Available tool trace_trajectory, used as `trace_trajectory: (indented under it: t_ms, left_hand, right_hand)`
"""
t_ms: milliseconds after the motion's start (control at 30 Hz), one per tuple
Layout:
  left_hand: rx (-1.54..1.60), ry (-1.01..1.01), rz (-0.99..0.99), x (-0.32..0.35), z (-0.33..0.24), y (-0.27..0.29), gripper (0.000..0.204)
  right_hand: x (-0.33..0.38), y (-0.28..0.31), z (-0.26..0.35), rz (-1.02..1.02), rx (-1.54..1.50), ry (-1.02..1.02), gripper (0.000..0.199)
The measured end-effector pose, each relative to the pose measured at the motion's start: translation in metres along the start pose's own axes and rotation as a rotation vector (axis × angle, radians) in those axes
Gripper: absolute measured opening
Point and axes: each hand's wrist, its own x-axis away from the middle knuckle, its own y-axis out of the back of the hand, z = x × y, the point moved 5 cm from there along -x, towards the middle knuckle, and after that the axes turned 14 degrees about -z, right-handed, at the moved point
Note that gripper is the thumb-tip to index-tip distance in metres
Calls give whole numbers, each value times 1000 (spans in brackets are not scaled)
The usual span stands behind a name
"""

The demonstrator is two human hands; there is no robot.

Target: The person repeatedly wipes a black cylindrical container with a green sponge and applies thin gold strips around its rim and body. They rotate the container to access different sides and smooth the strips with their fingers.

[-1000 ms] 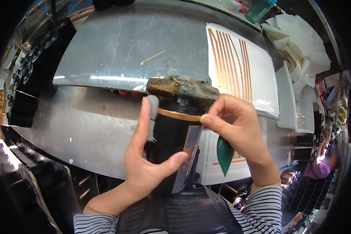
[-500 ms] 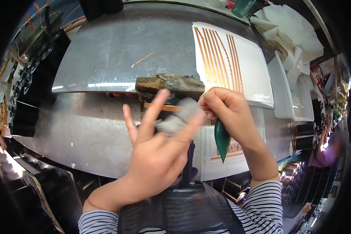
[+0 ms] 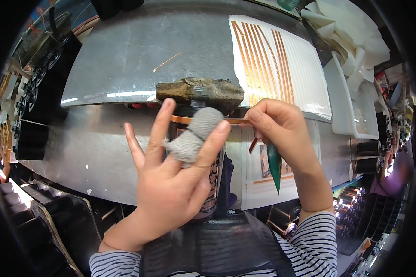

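Observation:
My left hand (image 3: pixel 171 189) is open, its fingers spread over the top of a dark cylinder (image 3: pixel 213 177) with a floral pattern. A grey knitted finger cover (image 3: pixel 205 122), tied with a black band, appears to be worn on one finger and lies against a copper-coloured strip (image 3: pixel 237 121) at the cylinder's upper rim. My right hand (image 3: pixel 282 134) pinches the strip's free end and draws it out to the right. Below that palm hangs a green pointed tool (image 3: pixel 274 168); how it is held is hidden. Behind the cylinder sits a rough brown block (image 3: pixel 173 92) with a dark band.
A white sheet (image 3: pixel 305 78) bearing several copper-coloured strips lies on the grey metal table (image 3: pixel 125 55). To its right are a white tub (image 3: pixel 349 120) and crumpled pale sheets (image 3: pixel 351 23). Black cylinders (image 3: pixel 32 141) stand at the left. A person (image 3: pixel 393 175) is at the far right.
My left hand has shifted left and its blur is gone. My right hand has moved slightly right, and more of the copper-coloured strip shows between the hands.

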Motion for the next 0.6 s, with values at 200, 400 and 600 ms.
trace_trajectory:
  t_ms: [200,400,600]
  left_hand:
    - [237,16,-77,-8,1,1,68]
    - [1329,832,-97,27,39,-52,116]
    - [520,266,-208,20,30,-9,62]
  right_hand:
    - [-1,2,-2,-9,-14,34,21]
    - [-2,-13,4,8,-6,98,16]
    - [-1,3,-8,-67,-5,69,16]
